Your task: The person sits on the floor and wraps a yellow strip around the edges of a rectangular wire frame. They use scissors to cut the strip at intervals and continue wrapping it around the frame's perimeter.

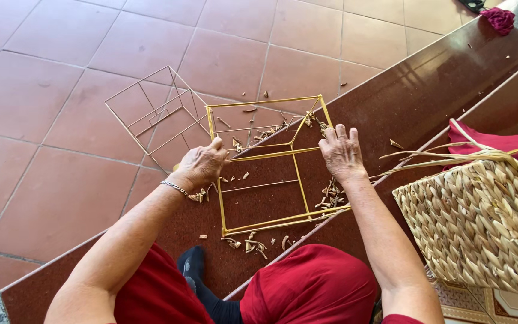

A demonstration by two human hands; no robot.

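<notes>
A yellow wire box frame (298,180) lies on the dark red step (427,90) in front of me. My left hand (202,166) grips the frame's left side near its upper corner. My right hand (341,150) rests with fingers spread on the frame's right upper part, fingertips at the top right corner. A silver bracelet (175,188) is on my left wrist. Small cut bits of straw (250,245) lie scattered inside and around the frame.
A second bare wire frame (154,114) sits on the tiled floor (43,138) to the left. A woven straw basket (481,225) with loose strands stands at right, red cloth (511,147) behind it. My knees in red trousers (307,288) are at the bottom.
</notes>
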